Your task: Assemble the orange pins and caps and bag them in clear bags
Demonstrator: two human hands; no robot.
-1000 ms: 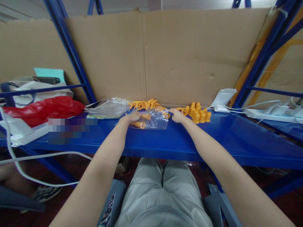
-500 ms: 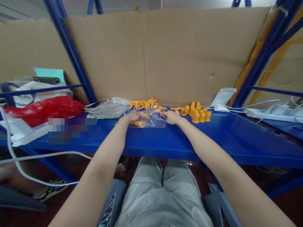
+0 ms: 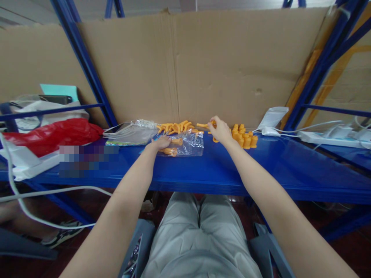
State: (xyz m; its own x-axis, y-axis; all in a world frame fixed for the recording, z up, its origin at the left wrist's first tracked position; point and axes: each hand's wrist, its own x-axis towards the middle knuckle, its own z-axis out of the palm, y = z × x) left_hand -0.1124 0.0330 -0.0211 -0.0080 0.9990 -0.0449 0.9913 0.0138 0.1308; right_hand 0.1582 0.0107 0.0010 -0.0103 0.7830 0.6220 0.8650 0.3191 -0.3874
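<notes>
My left hand point(image 3: 161, 143) lies palm down with its fingers stretched over a clear plastic bag point(image 3: 193, 148). Two orange flared pieces point(image 3: 176, 141) stick out from beside and under that hand; whether they are inside the bag I cannot tell. To the right, my right hand point(image 3: 222, 130) is raised a little over the shelf, its fingers closed round an orange plastic part point(image 3: 203, 125) with a thin stem pointing left. Just behind the bag is a pile of orange branching pieces point(image 3: 175, 127). Several orange cup-shaped pieces point(image 3: 246, 141) stand right of my right hand.
Everything lies on a blue metal shelf point(image 3: 185, 173) with cardboard point(image 3: 220, 69) behind it. On the left are a stack of clear bags point(image 3: 131, 133), a red plastic bag point(image 3: 63, 133) and a white cable point(image 3: 55, 189). A power strip point(image 3: 333, 139) is at right.
My right hand has left the plastic bag's right edge and moved up and to the right, now with an orange part in it. My left hand stays in place.
</notes>
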